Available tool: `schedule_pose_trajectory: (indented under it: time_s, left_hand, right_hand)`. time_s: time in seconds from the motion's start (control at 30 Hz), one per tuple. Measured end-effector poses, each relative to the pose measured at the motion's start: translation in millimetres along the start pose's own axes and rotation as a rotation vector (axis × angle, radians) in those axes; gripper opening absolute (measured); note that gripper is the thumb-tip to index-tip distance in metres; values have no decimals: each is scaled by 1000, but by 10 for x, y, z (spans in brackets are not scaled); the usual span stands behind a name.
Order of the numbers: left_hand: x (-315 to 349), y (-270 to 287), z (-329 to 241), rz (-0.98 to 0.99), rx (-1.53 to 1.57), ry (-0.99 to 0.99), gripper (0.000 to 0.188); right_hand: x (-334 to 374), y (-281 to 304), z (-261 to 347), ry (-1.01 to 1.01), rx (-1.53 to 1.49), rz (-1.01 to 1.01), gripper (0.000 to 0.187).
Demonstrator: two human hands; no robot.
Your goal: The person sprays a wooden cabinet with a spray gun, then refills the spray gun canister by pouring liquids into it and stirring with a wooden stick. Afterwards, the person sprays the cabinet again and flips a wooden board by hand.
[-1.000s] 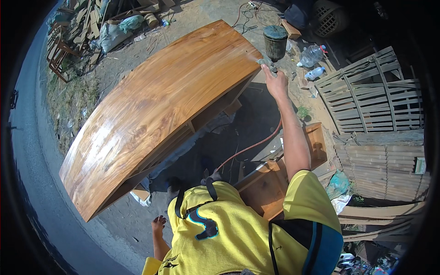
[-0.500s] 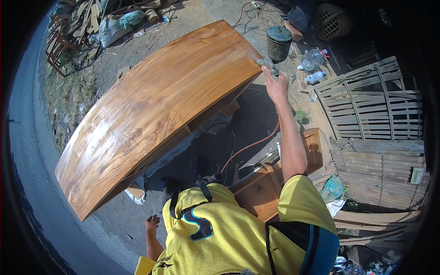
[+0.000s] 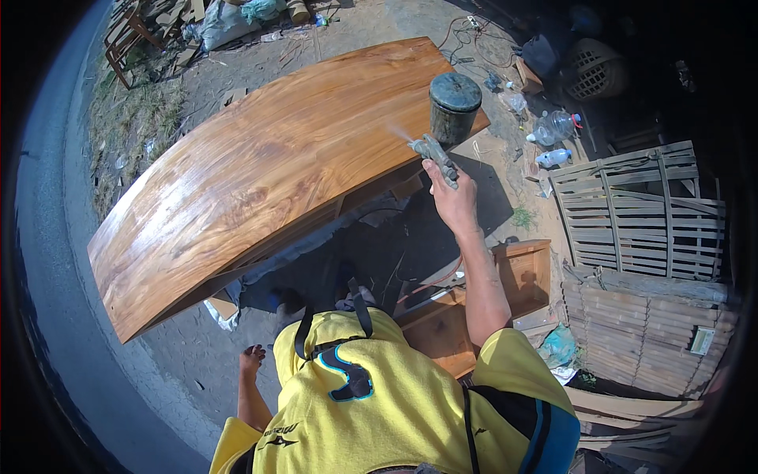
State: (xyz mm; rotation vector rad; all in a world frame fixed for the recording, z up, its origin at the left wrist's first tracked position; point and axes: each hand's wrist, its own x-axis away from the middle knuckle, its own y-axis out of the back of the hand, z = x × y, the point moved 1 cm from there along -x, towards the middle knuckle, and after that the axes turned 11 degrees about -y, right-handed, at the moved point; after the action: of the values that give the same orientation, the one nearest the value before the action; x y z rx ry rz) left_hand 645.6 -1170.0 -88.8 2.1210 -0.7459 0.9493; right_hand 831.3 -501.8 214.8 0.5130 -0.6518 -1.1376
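Note:
My right hand (image 3: 455, 197) is wrapped round a grey, paint-crusted spray gun (image 3: 433, 156) with a dark, lidded cup (image 3: 455, 110) at its far side. A thin white mist leaves the nozzle toward the upper left, over a long, glossy wooden cabinet top (image 3: 284, 162). The gun is above the cabinet's near edge, toward its right end. My left hand (image 3: 253, 359) hangs low beside my body, away from the cabinet, its fingers loosely bent and nothing visible in them.
An open wooden drawer or box (image 3: 521, 276) lies by my right arm. Slatted bamboo panels (image 3: 632, 209) and plastic bottles (image 3: 555, 126) are on the right. A hose (image 3: 426, 283) crosses the ground near my feet. Scrap wood and sacks (image 3: 225, 25) lie far left, beside a road (image 3: 59, 197).
My right hand has moved the spray gun nearer and left, from the cabinet's right end. Mist now shows at the nozzle. My left hand has shifted slightly up with the view.

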Motion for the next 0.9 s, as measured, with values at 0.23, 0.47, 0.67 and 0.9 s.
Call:
schedule_pose_trajectory:
  time_s: [0.23, 0.47, 0.67, 0.9]
  left_hand:
    - [-24, 50, 315, 25, 54, 5, 35]
    - [-244, 478, 725, 24, 118, -2, 33]
    - [-490, 1238, 1163, 7, 188, -35, 31]
    - [-659, 2248, 1612, -57, 237, -87, 32]
  right_hand:
    - [602, -479, 323, 81, -54, 60, 49]
    - [1283, -1137, 708, 140, -11, 106, 49]
    - [2084, -1778, 1186, 129, -20, 137, 48]
    - [2906, -2566, 1640, 173, 3, 152, 45]
